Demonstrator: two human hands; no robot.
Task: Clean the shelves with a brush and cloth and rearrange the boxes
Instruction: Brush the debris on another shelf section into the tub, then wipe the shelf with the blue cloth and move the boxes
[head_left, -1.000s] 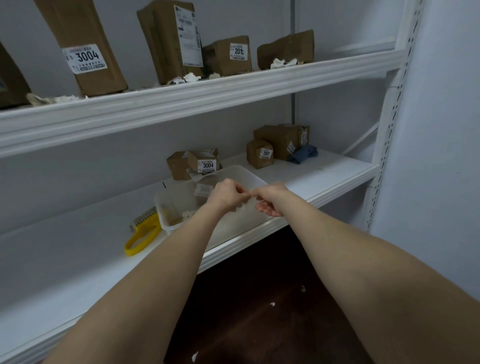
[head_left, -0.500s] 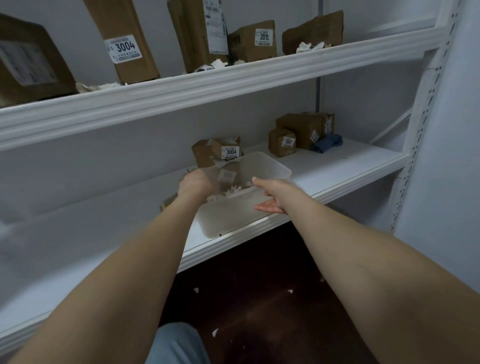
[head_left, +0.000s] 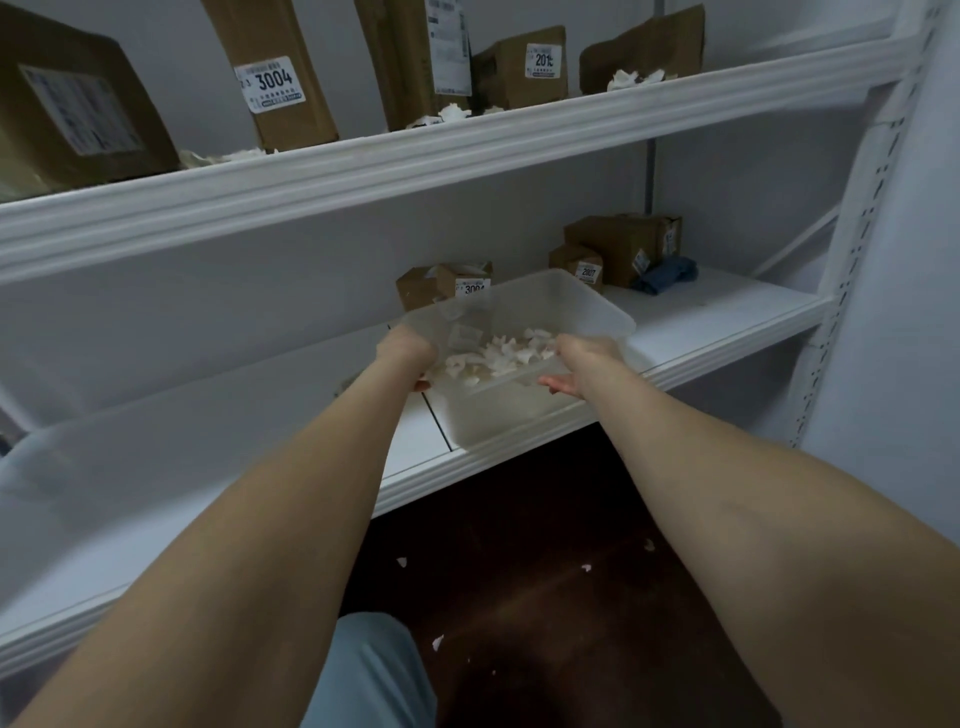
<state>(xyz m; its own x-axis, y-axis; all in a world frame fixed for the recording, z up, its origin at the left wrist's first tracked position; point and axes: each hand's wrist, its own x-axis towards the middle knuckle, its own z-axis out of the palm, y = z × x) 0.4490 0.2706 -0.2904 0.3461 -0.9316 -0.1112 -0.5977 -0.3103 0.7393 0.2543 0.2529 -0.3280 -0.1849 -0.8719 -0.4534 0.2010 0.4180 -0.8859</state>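
Tub (head_left: 587, 312) gripped between left hand (head_left: 408, 345) and right hand (head_left: 584, 358)

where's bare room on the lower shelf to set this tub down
Lower shelf: a wide bare stretch right of the tub, in front of the blue cloth, up to the upright. Also bare at far left. Crowded at the back by boxes.
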